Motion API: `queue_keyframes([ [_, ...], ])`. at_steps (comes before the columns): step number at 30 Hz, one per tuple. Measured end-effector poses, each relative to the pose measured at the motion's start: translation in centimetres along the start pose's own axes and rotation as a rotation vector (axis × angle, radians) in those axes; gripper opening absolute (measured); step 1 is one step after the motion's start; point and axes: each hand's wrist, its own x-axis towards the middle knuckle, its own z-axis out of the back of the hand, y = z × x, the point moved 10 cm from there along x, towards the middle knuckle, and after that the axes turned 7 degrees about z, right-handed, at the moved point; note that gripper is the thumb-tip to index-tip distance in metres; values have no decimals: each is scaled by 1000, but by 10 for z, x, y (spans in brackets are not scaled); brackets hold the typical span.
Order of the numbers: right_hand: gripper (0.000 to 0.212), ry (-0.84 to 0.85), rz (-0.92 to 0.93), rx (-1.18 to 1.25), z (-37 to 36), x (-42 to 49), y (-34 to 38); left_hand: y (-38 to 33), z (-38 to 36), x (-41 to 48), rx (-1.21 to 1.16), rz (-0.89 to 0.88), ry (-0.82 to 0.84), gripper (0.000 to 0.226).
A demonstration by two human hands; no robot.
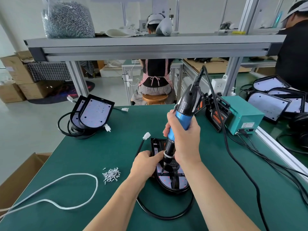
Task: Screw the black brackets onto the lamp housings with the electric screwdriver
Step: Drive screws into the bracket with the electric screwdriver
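Fingers [167, 129] of my right hand [185, 135] wrap round the blue barrel of the electric screwdriver [183, 112], held nearly upright and leaning a little to the right, its bit down on the black bracket [175, 178]. The bracket lies across the lamp housing [183, 182], which sits flat on the green table [116, 139] straight in front of me. My left hand [145, 164] rests at the housing's left edge, fingers curled close together, tips against the tool's nose – whether they pinch it I cannot tell. A heap of loose screws [111, 175] lies just left of that hand – two more lamps [93, 112] lean stacked at the table's far left corner. A black cable [166, 215] loops below the housing.
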Motion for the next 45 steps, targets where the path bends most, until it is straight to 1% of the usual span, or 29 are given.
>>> queue_keyframes([
  [3,16,53,0,3,-7,-1,0,0,0,0,1,-1,-1,64],
  [8,12,77,28,-16,-8,-2,2,-1,1,0,12,-20,-28,57],
  [13,14,109,42,-48,-10,-1,0,-1,1,1,8,-21,-34,56],
  [18,17,141,52,-53,-14,-1,-3,3,3,5,15,-10,-59,47],
  [22,15,145,20,-42,-11,1,-9,7,5,8,60,-3,-97,49],
  [28,8,236,16,13,-22,-4,-6,6,6,8,103,5,-127,48],
  [34,10,185,-28,67,-10,-3,-3,3,4,6,63,-14,-85,49],
  [38,11,194,-22,107,-9,-3,1,1,3,6,33,-18,-61,50],
  [45,10,198,-21,106,-7,-1,2,0,0,2,-5,-11,-10,54],
])
